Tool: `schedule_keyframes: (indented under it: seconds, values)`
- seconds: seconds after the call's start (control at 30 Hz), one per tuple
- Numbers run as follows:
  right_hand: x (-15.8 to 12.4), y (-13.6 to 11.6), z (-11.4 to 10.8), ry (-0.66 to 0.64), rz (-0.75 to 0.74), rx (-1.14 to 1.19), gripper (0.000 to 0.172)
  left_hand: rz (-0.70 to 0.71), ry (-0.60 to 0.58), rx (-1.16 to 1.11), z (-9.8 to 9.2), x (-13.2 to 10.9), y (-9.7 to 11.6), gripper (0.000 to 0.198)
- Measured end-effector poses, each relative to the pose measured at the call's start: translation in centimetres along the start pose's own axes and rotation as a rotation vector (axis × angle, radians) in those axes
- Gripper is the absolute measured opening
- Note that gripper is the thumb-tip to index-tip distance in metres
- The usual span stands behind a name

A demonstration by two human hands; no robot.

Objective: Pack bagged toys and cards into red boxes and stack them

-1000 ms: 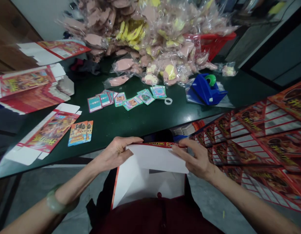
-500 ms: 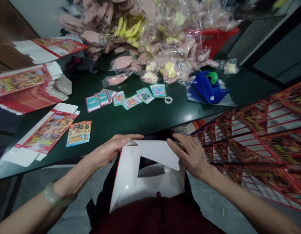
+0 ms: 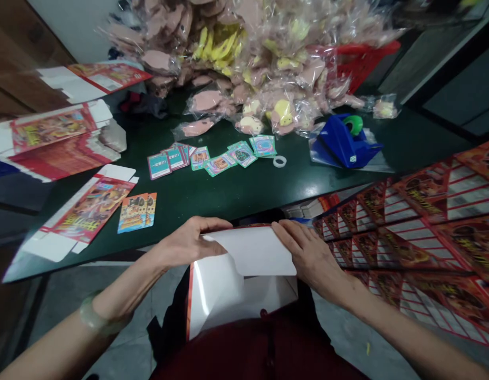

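A white cardboard box (image 3: 220, 287) with red outer edges rests on my lap, its inner side facing up and a white flap (image 3: 264, 253) lying partly over its opening. My left hand (image 3: 192, 240) grips the far left corner, thumb on the white face and fingers over the far edge. At the far right corner, my right hand (image 3: 307, 253) holds the flap and edge with its fingers bent over them; its thumb is hidden. Just beyond the box, on the green table (image 3: 189, 203), lie orange-and-blue cards (image 3: 137, 212) and a flattened red box (image 3: 92, 211).
Bagged pink and yellow toys (image 3: 248, 79) pile up at the back beside a red basket (image 3: 357, 60). A blue tape dispenser (image 3: 343, 142), a tape ring (image 3: 279, 161) and teal cards (image 3: 220, 163) lie mid-table. Stacked red boxes (image 3: 418, 200) stand right; flat cartons (image 3: 62, 140) left.
The white flap has swung down and covers more of the dark opening. My left thumb has come onto the white face. The view has shifted slightly, moving the table things to the right.
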State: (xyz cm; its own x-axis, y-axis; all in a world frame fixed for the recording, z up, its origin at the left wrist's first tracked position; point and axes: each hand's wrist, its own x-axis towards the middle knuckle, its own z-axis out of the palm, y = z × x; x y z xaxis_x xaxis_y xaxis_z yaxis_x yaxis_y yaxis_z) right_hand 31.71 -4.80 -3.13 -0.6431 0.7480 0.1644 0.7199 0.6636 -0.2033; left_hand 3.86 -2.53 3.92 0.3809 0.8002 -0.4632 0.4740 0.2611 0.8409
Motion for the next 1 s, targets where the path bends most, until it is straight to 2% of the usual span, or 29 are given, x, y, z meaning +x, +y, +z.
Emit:
schedule_keyframes:
  seconds: [0.07, 0.13, 0.23, 0.33, 0.47, 0.6, 0.7, 0.8, 0.87, 1.0]
  values:
    - [-0.2, 0.3, -0.7, -0.055, 0.010, 0.098, 0.073, -0.036, 0.051, 0.031, 0.2, 0.0, 0.0, 0.048]
    - [-0.3, 1.2, -2.3, -0.143, -0.021, 0.272, 0.070, -0.069, 0.101, 0.025, 0.4, -0.1, -0.2, 0.046]
    - [0.4, 3.2, -5.5, -0.306, -0.094, 0.619, 0.054, -0.079, 0.140, -0.028, 0.6, -0.3, -0.6, 0.039]
    - [2.6, 4.2, -7.5, -0.427, -0.043, 0.817, 0.040, -0.099, 0.150, -0.093, 0.8, -0.5, -0.7, 0.037]
    - [6.1, 2.7, -6.9, -0.486, 0.116, 0.604, 0.047, -0.082, 0.116, -0.140, 1.1, -0.6, -0.6, 0.037]
    - [7.6, 0.4, -4.4, -0.468, 0.007, 0.481, 0.060, -0.051, 0.104, -0.110, 0.8, -0.6, -1.1, 0.038]
    - [7.4, -0.4, -2.6, -0.413, -0.056, 0.352, 0.052, 0.022, 0.055, -0.161, 0.1, -0.7, -2.1, 0.033]
    - [7.0, -0.7, -1.6, -0.363, -0.054, 0.267, 0.045, 0.140, 0.025, -0.324, -0.4, -0.9, -3.5, 0.045]
    - [6.8, -1.1, -1.3, -0.346, -0.044, 0.241, 0.044, 0.209, 0.072, -0.388, -0.2, -1.3, -4.3, 0.055]
    - [6.8, -2.2, -1.2, -0.331, -0.022, 0.156, 0.039, 0.281, 0.274, -0.442, 1.1, -2.4, -5.0, 0.058]
